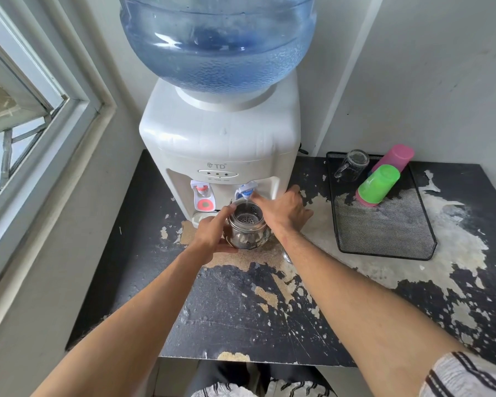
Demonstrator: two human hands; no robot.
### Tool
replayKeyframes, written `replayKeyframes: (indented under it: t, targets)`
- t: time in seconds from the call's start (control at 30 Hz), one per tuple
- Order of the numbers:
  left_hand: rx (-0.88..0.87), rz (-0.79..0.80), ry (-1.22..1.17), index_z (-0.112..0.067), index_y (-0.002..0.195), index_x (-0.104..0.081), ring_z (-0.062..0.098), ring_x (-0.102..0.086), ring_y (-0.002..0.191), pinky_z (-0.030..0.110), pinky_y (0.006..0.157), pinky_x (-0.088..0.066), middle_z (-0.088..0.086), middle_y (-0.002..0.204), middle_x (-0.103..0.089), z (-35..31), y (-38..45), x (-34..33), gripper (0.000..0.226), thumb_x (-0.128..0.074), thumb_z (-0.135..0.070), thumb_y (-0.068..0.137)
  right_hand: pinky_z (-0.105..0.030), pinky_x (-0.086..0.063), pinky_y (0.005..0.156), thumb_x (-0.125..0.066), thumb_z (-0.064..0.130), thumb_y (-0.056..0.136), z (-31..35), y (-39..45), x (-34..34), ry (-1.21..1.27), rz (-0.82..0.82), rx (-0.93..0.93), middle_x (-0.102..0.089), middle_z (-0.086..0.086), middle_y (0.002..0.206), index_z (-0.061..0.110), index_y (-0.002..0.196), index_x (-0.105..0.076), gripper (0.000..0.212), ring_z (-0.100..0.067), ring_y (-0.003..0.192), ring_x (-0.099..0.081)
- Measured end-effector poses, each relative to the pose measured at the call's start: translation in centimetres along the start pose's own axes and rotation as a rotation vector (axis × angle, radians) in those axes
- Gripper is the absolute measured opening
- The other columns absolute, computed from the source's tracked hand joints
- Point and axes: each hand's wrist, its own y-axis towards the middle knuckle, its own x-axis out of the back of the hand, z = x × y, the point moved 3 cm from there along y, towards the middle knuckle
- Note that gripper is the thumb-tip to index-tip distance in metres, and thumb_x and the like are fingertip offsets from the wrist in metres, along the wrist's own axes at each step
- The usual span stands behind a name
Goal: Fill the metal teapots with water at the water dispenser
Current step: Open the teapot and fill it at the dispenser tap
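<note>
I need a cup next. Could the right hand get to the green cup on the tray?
Probably yes: the right hand is at the blue tap, and the tabletop between it and the green cup looks unobstructed.

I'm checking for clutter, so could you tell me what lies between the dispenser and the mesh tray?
In the head view, only the right hand at the blue tap and bare worn tabletop lie there.

A shiny metal teapot (248, 229) stands upright under the blue tap (247, 192) of the white water dispenser (218, 144), its lid off and a perforated strainer showing inside its open mouth. A thin stream of water falls from the tap into it. The dispenser carries a large blue bottle (218, 41), partly filled.
</note>
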Motion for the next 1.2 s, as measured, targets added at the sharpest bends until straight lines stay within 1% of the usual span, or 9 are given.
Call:
replayKeyframes:
  t: [0.33, 0.47, 0.6, 0.67, 0.77, 0.97, 1.03, 1.13, 1.2]
  targets:
    - [-0.002, -0.002, 0.003, -0.008, 0.111, -0.069, 0.037, -0.078, 0.089, 0.044, 0.063, -0.066, 0.020, 0.107, -0.075, 0.2, 0.1, 0.1, 0.065, -0.072, -0.065, 0.080, -0.045, -0.041, 0.099, -0.076, 0.088, 0.054, -0.2, 0.2, -0.3, 0.000, 0.003, -0.001, -0.070, -0.005, 0.108, 0.012, 0.117, -0.055, 0.100, -0.018, 0.084, -0.050]
    - [-0.011, -0.014, -0.008, -0.006, 0.110, -0.069, 0.038, -0.079, 0.089, 0.047, 0.066, -0.066, 0.020, 0.107, -0.074, 0.6, 0.5, 0.2, 0.063, -0.073, -0.061, 0.081, -0.047, -0.041, 0.102, -0.079, 0.086, 0.053, -0.4, 0.3, -0.2, 0.029, 0.069, 0.027, -0.068, -0.006, 0.113, 0.013, 0.120, -0.053, 0.103, -0.024, 0.098, -0.064]
    - [-0.015, -0.028, -0.027, -0.006, 0.110, -0.071, 0.034, -0.080, 0.084, 0.050, 0.068, -0.067, 0.015, 0.096, -0.080, 1.3, 1.1, 0.4, 0.057, -0.076, -0.055, 0.082, -0.049, -0.043, 0.104, -0.085, 0.077, 0.055, -1.4, 0.7, 0.4, 0.072, 0.188, 0.108, -0.058, 0.003, 0.103, 0.019, 0.111, -0.048, 0.089, -0.022, 0.099, -0.061]
    - [-0.013, -0.014, -0.043, -0.006, 0.110, -0.070, 0.032, -0.081, 0.079, 0.047, 0.066, -0.067, 0.008, 0.083, -0.082, 1.6, 1.1, 0.3, 0.058, -0.077, -0.053, 0.078, -0.051, -0.044, 0.105, -0.085, 0.075, 0.058, -1.7, 0.8, 0.9, 0.073, 0.222, 0.146, -0.057, 0.004, 0.104, 0.018, 0.114, -0.048, 0.088, -0.020, 0.096, -0.058]
    - [-0.019, 0.005, -0.061, -0.004, 0.112, -0.068, 0.029, -0.079, 0.073, 0.049, 0.067, -0.066, 0.002, 0.070, -0.078, 2.1, 1.0, 0.2, 0.063, -0.078, -0.051, 0.070, -0.053, -0.046, 0.104, -0.082, 0.078, 0.061, -1.7, 0.6, 1.4, 0.053, 0.256, 0.178, -0.063, 0.001, 0.109, 0.014, 0.118, -0.049, 0.092, -0.022, 0.099, -0.062]
    - [-0.014, 0.037, -0.091, -0.003, 0.116, -0.063, 0.035, -0.079, 0.078, 0.051, 0.071, -0.066, 0.008, 0.078, -0.080, 3.8, 0.7, 0.1, 0.047, -0.072, -0.034, 0.083, -0.054, -0.050, 0.102, -0.058, 0.089, 0.074, -2.7, 0.2, 2.5, 0.128, 0.351, 0.163, -0.065, 0.000, 0.117, 0.017, 0.117, -0.054, 0.084, -0.023, 0.107, -0.064]
    - [-0.010, 0.042, -0.082, -0.003, 0.115, -0.064, 0.035, -0.080, 0.081, 0.048, 0.071, -0.066, 0.010, 0.084, -0.081, 4.1, 0.3, 0.1, 0.044, -0.070, -0.033, 0.084, -0.049, -0.054, 0.097, -0.050, 0.089, 0.080, -3.1, 0.0, 2.9, 0.158, 0.360, 0.156, -0.066, -0.003, 0.124, 0.016, 0.124, -0.057, 0.085, -0.025, 0.111, -0.065]
    - [-0.006, 0.041, -0.063, -0.004, 0.112, -0.068, 0.035, -0.080, 0.085, 0.046, 0.070, -0.066, 0.015, 0.093, -0.081, 4.4, -0.6, 0.3, 0.038, -0.068, -0.030, 0.084, -0.030, -0.054, 0.077, -0.045, 0.081, 0.091, -3.6, -0.5, 3.6, 0.166, 0.346, 0.223, -0.066, 0.005, 0.119, 0.022, 0.112, -0.062, 0.065, -0.013, 0.100, -0.067]
    - [-0.009, 0.037, -0.050, -0.005, 0.105, -0.069, 0.032, -0.080, 0.081, 0.045, 0.068, -0.066, 0.017, 0.093, -0.080, 4.7, -1.1, 0.4, 0.028, -0.067, -0.026, 0.087, -0.029, -0.053, 0.075, -0.042, 0.075, 0.097, -4.3, -0.8, 3.8, 0.146, 0.337, 0.236, -0.063, 0.006, 0.117, 0.021, 0.111, -0.063, 0.059, -0.011, 0.096, -0.066]
